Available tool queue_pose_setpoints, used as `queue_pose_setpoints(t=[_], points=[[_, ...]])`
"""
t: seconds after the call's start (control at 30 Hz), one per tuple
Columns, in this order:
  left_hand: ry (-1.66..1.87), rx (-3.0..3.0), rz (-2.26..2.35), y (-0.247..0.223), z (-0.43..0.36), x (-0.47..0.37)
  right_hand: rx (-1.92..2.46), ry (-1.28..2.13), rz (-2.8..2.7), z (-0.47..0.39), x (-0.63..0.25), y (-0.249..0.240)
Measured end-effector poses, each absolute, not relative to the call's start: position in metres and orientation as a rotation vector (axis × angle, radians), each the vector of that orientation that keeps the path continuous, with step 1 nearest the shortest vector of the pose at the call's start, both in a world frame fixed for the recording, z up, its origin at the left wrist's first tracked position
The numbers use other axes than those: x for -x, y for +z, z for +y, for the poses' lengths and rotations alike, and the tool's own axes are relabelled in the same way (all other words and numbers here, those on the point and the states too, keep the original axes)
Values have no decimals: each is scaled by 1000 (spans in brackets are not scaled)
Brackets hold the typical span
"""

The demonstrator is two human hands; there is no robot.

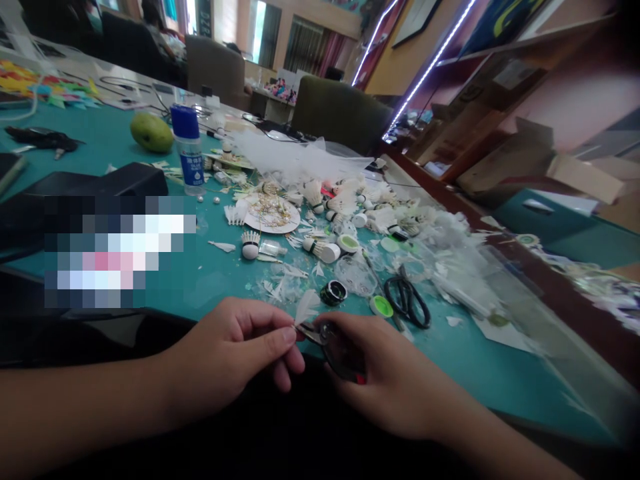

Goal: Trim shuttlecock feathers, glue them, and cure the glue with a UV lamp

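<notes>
Just over the front edge of the table, my left hand point(250, 343) pinches something tiny between thumb and forefinger, at the base of a small white feather piece point(306, 307). Wrapped in my right hand point(387, 363) is a pair of pliers point(346, 357) with dark handles and a bit of red. Its metal jaws reach to my left fingertips, at the foot of the feather piece. Whether the jaws are closed on it is too small to tell. Beyond my hands lie a black ring-shaped part point(333, 292) and a green-centred disc point(382, 307).
Shuttlecocks point(251, 245) and loose feathers litter the green tabletop point(215, 283). Further off are a white plate point(287, 227) of gold bits, a blue-capped glue bottle point(190, 150) and a green mango point(151, 132). Black-handled scissors point(407, 300) lie at right, near plastic bags point(445, 257).
</notes>
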State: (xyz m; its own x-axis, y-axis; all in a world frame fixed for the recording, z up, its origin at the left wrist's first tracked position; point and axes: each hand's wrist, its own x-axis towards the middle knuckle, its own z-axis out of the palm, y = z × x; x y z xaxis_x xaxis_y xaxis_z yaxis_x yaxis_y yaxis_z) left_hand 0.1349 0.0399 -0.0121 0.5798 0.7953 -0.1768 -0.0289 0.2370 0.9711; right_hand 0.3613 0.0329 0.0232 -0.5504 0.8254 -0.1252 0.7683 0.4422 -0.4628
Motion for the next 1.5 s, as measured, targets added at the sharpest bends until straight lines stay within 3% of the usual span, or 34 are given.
queue_pose_setpoints(t=[0.63, 1.0, 1.5], points=[[583, -1082, 638, -15, 40, -137, 1208, 646, -2587, 36, -366, 18], [526, -1163, 635, -18, 42, -132, 1303, 716, -2638, 37, -366, 17], [598, -1715, 780, -11, 42, -130, 1401, 425, -2682, 32, -367, 12]])
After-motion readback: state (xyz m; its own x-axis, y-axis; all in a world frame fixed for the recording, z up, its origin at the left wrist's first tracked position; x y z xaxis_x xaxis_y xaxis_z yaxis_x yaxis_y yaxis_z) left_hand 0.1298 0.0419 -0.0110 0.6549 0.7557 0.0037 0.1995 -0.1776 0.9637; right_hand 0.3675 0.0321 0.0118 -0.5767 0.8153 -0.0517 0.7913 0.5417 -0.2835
